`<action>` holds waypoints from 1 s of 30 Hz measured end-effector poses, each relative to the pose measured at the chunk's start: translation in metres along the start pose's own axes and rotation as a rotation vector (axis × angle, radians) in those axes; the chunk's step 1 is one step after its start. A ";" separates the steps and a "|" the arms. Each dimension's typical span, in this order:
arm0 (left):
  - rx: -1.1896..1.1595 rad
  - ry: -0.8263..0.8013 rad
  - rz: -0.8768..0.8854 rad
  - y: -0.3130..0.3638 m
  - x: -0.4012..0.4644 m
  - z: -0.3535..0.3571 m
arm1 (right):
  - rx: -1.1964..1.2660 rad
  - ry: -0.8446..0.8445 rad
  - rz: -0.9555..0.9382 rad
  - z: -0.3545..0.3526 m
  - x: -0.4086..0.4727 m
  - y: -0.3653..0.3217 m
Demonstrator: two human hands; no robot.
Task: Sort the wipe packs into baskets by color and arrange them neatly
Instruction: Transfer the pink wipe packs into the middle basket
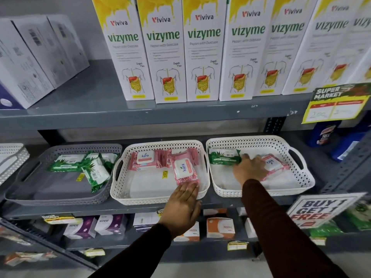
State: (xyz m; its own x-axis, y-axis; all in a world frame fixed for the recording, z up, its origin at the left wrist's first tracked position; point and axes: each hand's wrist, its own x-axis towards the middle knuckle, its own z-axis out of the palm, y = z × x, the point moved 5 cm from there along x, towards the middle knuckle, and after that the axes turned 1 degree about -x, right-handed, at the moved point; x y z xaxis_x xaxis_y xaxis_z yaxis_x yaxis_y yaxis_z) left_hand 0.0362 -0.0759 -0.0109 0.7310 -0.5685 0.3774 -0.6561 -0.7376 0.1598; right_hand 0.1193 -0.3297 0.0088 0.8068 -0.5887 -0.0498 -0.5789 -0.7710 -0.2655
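Observation:
Three baskets stand side by side on the middle shelf. The grey basket on the left holds several green wipe packs. In the white middle basket lie pink wipe packs. One pink pack lies lengthwise there, and my left hand rests palm down with its fingertips on that pack's near end. The white right basket holds a green pack at its back left and a pink pack. My right hand lies between these two, fingertips at the green pack's end, covering part of the pink one.
Tall white and yellow boxes fill the shelf above, close over the baskets. A price tag and a promotion sign hang from the shelf edges at right. Small boxes line the shelf below. Another white basket sits at far left.

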 end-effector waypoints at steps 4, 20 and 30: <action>-0.018 -0.029 0.044 0.023 0.016 0.004 | -0.016 -0.248 0.118 0.011 0.033 0.032; -0.062 0.012 0.001 -0.010 -0.015 -0.008 | 0.258 -0.107 0.226 0.011 -0.008 0.017; -0.021 0.037 -0.196 -0.103 -0.071 -0.051 | 0.727 0.317 -0.348 -0.031 -0.076 -0.069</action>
State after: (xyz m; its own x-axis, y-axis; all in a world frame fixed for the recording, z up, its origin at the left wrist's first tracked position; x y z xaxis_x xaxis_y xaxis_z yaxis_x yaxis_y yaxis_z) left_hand 0.0423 0.0588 -0.0080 0.8380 -0.4004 0.3707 -0.5058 -0.8248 0.2527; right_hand 0.0942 -0.2393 0.0608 0.7904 -0.4713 0.3912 0.0017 -0.6370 -0.7709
